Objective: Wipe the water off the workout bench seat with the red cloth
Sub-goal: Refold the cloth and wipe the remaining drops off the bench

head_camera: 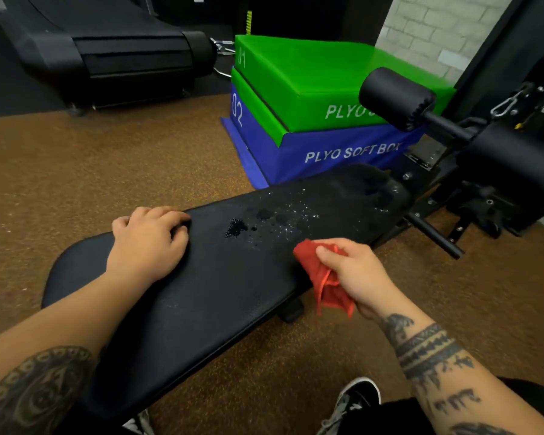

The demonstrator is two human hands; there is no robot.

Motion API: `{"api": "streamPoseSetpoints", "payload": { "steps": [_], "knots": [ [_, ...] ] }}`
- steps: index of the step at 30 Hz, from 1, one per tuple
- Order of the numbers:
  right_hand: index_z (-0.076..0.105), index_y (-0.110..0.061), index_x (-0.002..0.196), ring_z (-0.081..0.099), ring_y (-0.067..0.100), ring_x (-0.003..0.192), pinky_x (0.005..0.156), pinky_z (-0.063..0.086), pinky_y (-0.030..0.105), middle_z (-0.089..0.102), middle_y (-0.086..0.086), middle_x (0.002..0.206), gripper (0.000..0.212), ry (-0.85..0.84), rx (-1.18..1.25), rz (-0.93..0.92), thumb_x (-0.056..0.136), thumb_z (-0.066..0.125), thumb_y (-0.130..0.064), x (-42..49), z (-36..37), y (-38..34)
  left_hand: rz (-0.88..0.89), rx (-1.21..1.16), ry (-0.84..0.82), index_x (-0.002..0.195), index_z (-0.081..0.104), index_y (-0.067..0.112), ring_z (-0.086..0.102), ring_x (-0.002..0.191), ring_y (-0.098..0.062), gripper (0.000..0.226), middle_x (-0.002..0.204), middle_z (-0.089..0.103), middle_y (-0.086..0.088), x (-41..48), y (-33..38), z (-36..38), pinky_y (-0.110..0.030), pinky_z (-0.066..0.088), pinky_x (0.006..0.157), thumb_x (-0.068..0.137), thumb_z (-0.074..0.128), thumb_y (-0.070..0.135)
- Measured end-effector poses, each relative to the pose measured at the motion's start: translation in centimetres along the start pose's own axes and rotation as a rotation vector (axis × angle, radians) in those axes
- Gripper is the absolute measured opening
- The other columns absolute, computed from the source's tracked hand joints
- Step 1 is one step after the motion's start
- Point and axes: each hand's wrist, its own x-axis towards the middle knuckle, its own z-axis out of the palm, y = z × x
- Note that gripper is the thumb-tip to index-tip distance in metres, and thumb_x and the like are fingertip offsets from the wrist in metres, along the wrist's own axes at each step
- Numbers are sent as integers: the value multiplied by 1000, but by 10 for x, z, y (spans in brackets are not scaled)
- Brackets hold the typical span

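Note:
The black padded bench seat (220, 296) runs from lower left to upper right. Water (274, 218) lies on its far half as droplets and small puddles. My right hand (355, 277) grips the bunched red cloth (319, 274) at the seat's near right edge, just short of the wet patch; part of the cloth hangs below the hand. My left hand (151, 237) rests palm down on the seat's far left edge, fingers curled over the rim, holding nothing.
Stacked green and blue plyo soft boxes (321, 120) stand behind the bench. A black foam roller pad (396, 97) and the machine frame (496, 171) rise at the right. A treadmill (107, 51) sits at the back left. My shoe (352, 403) is on the brown floor.

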Motion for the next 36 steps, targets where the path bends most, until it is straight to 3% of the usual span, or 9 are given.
{"api": "streamPoseSetpoints", "payload": {
  "steps": [3, 7, 14, 17, 21, 25, 30, 33, 36],
  "knots": [
    [76, -25, 105, 71, 18, 95, 93, 54, 37, 77, -2, 98, 17, 204, -93, -17, 91, 68, -27, 11, -7, -6, -6, -6, 23, 119, 64, 39, 45, 126, -20, 32, 134, 60, 13, -2, -3, 3, -46, 25, 104, 96, 42, 40],
    [71, -25, 116, 63, 19, 99, 86, 44, 24, 66, -2, 104, 25, 91, -536, -198, 92, 64, -29, -16, 30, -2, 5, -4, 20, 118, 64, 40, 45, 126, -19, 31, 131, 61, 14, 0, -4, 2, -47, 24, 105, 95, 43, 41],
    [70, -31, 111, 59, 1, 90, 82, 41, 9, 57, -19, 93, 26, -158, -358, -396, 86, 65, -27, -75, 57, 14, 7, -2, 25, 115, 65, 40, 48, 121, -19, 32, 128, 62, 15, -1, -4, 1, -47, 25, 105, 93, 43, 42],
    [70, -42, 105, 63, -1, 98, 87, 42, 10, 67, -20, 101, 30, -243, -234, -369, 82, 68, -22, -81, 55, 17, 6, -8, 10, 118, 64, 39, 46, 123, -20, 33, 130, 61, 14, -1, -3, 2, -46, 25, 104, 94, 42, 42],
    [70, -38, 108, 63, -2, 107, 95, 40, 10, 70, -14, 112, 29, 7, -48, -330, 85, 66, -20, -47, 50, -2, -6, -35, -11, 122, 63, 36, 44, 125, -23, 34, 133, 59, 11, -2, -2, 1, -48, 31, 101, 95, 42, 40],
    [68, -27, 120, 61, 13, 108, 96, 40, 15, 65, -3, 114, 30, 177, -317, -275, 90, 67, -25, -4, 57, -20, -2, -43, -28, 125, 62, 35, 42, 128, -24, 35, 137, 57, 10, -3, -2, -1, -48, 31, 102, 96, 42, 40],
    [62, -24, 130, 59, 30, 110, 96, 45, 35, 60, 8, 118, 35, 121, -571, -182, 96, 58, -33, 12, 84, -32, 1, -48, -33, 127, 61, 34, 41, 128, -24, 36, 137, 57, 10, -3, -3, -1, -48, 31, 103, 96, 42, 40],
    [70, -22, 120, 62, 26, 112, 96, 45, 30, 69, 7, 118, 30, 66, -413, -130, 93, 63, -33, 20, 87, -42, 0, -42, -37, 126, 61, 34, 41, 127, -23, 36, 137, 57, 10, -2, -2, -1, -49, 31, 102, 95, 43, 40],
    [72, -22, 114, 64, 24, 112, 93, 46, 27, 72, 4, 115, 27, 176, -246, -37, 92, 64, -33, 37, 79, -52, -5, -46, -29, 125, 61, 34, 41, 127, -23, 36, 136, 57, 11, -2, -4, -1, -48, 31, 102, 95, 42, 41]
  ]
}}
